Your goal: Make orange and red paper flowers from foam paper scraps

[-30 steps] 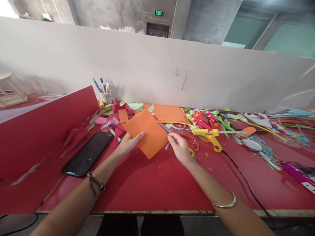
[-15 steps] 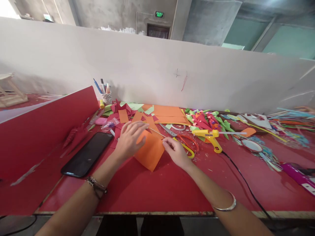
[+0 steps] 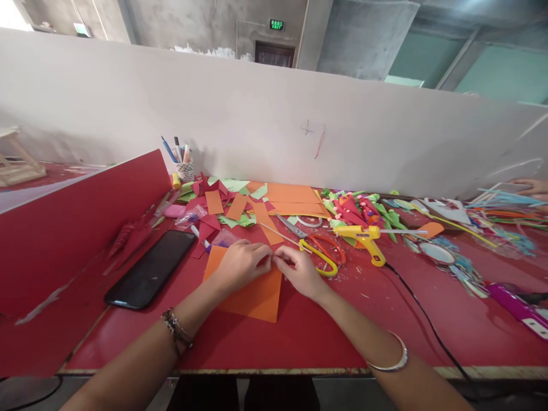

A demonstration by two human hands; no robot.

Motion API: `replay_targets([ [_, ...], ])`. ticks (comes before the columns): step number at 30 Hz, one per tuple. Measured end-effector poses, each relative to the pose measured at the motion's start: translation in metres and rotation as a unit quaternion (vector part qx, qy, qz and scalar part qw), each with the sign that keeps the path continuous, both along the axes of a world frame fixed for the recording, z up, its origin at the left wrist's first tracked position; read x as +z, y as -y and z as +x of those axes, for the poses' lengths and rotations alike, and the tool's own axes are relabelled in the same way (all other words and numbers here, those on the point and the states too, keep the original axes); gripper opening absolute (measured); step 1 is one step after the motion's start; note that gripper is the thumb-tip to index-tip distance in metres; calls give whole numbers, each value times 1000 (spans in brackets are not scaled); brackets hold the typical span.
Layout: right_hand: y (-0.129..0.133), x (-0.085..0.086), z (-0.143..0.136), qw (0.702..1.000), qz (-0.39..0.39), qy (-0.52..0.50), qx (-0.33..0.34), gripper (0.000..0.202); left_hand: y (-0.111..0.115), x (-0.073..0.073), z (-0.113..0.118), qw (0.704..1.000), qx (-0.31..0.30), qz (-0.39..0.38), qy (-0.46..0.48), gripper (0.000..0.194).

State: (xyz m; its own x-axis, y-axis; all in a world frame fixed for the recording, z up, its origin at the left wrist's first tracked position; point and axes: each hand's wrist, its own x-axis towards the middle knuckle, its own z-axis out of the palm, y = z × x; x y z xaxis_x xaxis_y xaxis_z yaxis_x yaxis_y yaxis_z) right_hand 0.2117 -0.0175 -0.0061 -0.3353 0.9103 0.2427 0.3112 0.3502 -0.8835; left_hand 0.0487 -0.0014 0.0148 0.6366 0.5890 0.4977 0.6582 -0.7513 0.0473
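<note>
At a red tabletop (image 3: 321, 348), 2 bare hands work the far R corner of 1 orange paper sheet (image 3: 257, 299), which lies almost flat nr. the table's front edge, between a black smartphone (image 3: 152, 268) and scissors (image 3: 303, 234). The L hand (image 3: 242, 264) is laid across the sheet, fingers bent, tips apparently pinching the far edge; the R hand (image 3: 302, 274) nips the same corner btwn. thumb & forefinger, the 2 hands' tips meeting there. Exact hold partly hidden. Work on this pc. looks early: outline is cut, but no finished fold or roll shows; how much is left can't be told. The sheet is plain, bright & 4-sided w/ straight edges, no marks visible, its upper part under the L hand. Just beyond lie a thin stick (image 3: 280, 235) & 3 orange paper strips (image 3: 214, 202); a yellow glue gun (image 3: 362, 233) rests to the R, apart from both hands, nr. a pile of red & green paper pcs. (image 3: 355, 208) that look further along. Far R, another person's hand (image 3: 533, 187).
</note>
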Motion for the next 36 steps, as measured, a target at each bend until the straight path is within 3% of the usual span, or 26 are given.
replay_targets([
  [3, 1, 4, 0, 1000, -26, -7, 10, 19, -1, 1, 0, 1000, 10, 9, -17, 13],
  [10, -3, 13, 8, 1000, 7, 14, -5, 23, -11, 1, -10, 999, 16, 10, -47, 16],
  [19, -10, 11, 17, 1000, 2, 10, 11, 19, -15, 4, -53, 993, 36, -22, -108, 15],
  [23, -12, 13, 23, 1000, 3, 4, 19, 20, -18, 3, -89, 984, 109, -54, -128, 15],
  [25, -13, 14, 25, 1000, -1, 3, 17, 20, -17, 6, -101, 979, 168, -64, -93, 18],
  [27, -13, 14, 25, 1000, -9, 1, 24, 20, -13, 12, -102, 978, 183, -96, -24, 22],
  [30, -12, 14, 24, 999, -15, 1, 44, 20, -6, 21, -90, 973, 76, -203, 74, 29],
  [32, -12, 14, 24, 999, -6, 9, 44, 21, -2, 22, -80, 962, 2, -266, 64, 31],
  [36, -10, 20, 24, 992, 99, 84, 7, 18, 3, 20, -66, 958, -15, -288, 8, 38],
])
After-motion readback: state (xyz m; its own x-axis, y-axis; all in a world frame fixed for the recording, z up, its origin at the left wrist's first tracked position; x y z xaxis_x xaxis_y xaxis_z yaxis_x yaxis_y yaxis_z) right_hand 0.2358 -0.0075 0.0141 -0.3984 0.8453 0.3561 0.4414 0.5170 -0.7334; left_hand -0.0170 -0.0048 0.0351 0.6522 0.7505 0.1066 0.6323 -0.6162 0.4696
